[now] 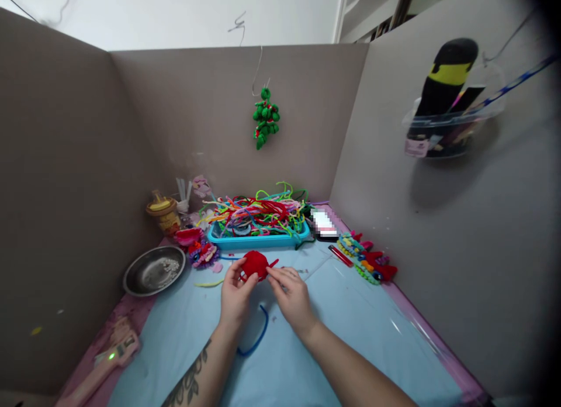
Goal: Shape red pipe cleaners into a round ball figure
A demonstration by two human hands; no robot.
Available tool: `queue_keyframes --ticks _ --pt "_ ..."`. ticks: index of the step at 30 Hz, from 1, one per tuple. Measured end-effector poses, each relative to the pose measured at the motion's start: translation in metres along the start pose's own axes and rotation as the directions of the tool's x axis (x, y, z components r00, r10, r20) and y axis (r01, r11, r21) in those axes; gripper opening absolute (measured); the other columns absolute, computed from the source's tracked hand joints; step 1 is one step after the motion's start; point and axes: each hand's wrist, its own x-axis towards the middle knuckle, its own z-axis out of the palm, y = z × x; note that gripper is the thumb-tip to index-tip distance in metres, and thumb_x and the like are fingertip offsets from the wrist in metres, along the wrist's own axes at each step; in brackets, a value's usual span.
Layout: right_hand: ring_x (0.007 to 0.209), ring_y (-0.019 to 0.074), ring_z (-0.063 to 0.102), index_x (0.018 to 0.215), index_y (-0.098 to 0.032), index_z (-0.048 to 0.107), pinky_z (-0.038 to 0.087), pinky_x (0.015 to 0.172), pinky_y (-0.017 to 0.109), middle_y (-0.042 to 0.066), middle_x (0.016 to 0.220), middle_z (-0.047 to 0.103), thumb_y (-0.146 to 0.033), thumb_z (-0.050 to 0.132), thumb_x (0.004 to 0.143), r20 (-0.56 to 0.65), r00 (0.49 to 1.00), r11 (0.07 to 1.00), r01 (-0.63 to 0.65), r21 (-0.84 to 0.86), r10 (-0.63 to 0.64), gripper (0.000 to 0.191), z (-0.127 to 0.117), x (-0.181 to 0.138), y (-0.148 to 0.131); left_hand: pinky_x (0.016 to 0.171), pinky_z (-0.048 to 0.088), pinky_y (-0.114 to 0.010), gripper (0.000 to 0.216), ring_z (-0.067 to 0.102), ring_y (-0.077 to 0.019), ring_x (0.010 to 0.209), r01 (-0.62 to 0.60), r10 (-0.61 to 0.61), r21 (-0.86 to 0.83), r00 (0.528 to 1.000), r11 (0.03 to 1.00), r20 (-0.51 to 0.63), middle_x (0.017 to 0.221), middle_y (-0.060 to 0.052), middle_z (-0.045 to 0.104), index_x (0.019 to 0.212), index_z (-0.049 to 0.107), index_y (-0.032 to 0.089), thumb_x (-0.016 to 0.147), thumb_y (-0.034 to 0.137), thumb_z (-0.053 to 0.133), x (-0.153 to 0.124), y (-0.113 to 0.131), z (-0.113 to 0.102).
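A rounded red pipe-cleaner piece is held above the middle of the table by my left hand, its thumb in front and fingers at the left edge. My right hand is closed in a pinch at the right side of the piece, where a short red stub sticks out. My fingertips hide the exact pinch point. On the table below my hands lies a curved blue pipe cleaner. A pale yellow-green strip rests left of my left hand.
Behind my hands stands a blue tray heaped with coloured pipe cleaners. A metal bowl and a pink glue gun are at left. Colourful finished pieces, a red-handled tool and a phone lie right. Grey panels surround the table.
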Motion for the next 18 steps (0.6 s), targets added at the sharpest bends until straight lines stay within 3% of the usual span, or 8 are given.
queue_keyframes --ticks 5,9,13,18 --pt "0.089 0.0208 0.057 0.103 -0.022 0.067 0.049 0.080 0.037 0.008 0.092 0.061 -0.022 0.057 0.083 -0.037 0.998 0.999 -0.045 -0.025 0.044 0.022 0.000 -0.001 -0.004 0.085 0.048 -0.034 0.048 0.062 -0.0216 0.097 -0.010 0.010 0.016 1.000 1.000 0.004 0.109 -0.009 0.063 0.105 0.056 0.019 0.062 0.023 0.075 0.000 -0.001 0.000" --pt "0.081 0.0192 0.057 0.104 -0.020 0.062 0.049 0.073 0.033 0.007 0.088 0.061 -0.022 0.057 0.082 0.046 0.998 0.999 -0.037 0.038 0.035 0.022 0.000 -0.004 -0.011 0.087 0.047 -0.034 0.041 0.062 -0.0203 0.096 -0.060 0.058 0.081 0.998 0.995 0.031 0.105 -0.007 0.064 0.100 0.059 0.019 0.062 0.019 0.074 -0.003 -0.002 0.003" --pt "0.079 0.0182 0.060 0.089 -0.021 0.063 0.048 0.074 0.033 0.005 0.083 0.067 -0.016 0.051 0.085 0.063 0.997 0.995 0.043 0.085 -0.049 0.014 -0.002 -0.004 -0.016 0.089 0.046 -0.036 0.039 0.062 -0.0202 0.095 -0.068 0.062 0.109 0.996 0.992 0.057 0.105 -0.008 0.064 0.100 0.059 0.019 0.064 0.019 0.073 -0.006 -0.004 0.004" --pt "0.081 0.0175 0.063 0.100 -0.023 0.062 0.051 0.075 0.033 0.005 0.088 0.070 -0.013 0.050 0.085 0.125 0.963 0.964 0.221 0.148 -0.240 0.022 -0.007 -0.002 -0.020 0.087 0.047 -0.036 0.041 0.062 -0.0208 0.094 -0.067 0.062 0.100 0.997 0.993 0.047 0.104 -0.007 0.064 0.102 0.057 0.020 0.064 0.020 0.073 -0.004 -0.002 0.003"
